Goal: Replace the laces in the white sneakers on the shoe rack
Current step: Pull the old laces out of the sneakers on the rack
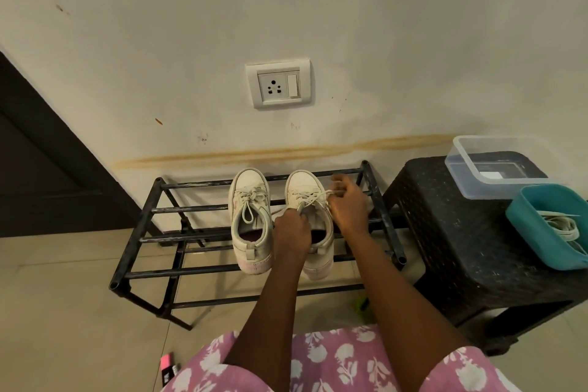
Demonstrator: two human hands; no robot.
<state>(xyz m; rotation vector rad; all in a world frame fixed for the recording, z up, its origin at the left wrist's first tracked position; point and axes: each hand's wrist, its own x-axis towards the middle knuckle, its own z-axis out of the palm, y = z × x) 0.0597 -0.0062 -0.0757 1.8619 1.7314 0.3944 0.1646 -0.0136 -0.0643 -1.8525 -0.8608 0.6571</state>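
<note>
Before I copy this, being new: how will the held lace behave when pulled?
Probably floppy, likely light: the lace is thin, pinched by left hand and right hand. Its sneaker may slide on the shoe rack, just bare bars.

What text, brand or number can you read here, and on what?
None is legible.
Pink item on the floor: dark label, print too blurred to read.
Clear box: white slip inside, too small to read.
Sneakers, socket: no marking shows.

Home entryway — shoe rack (152, 210), wall socket (278, 83).
</note>
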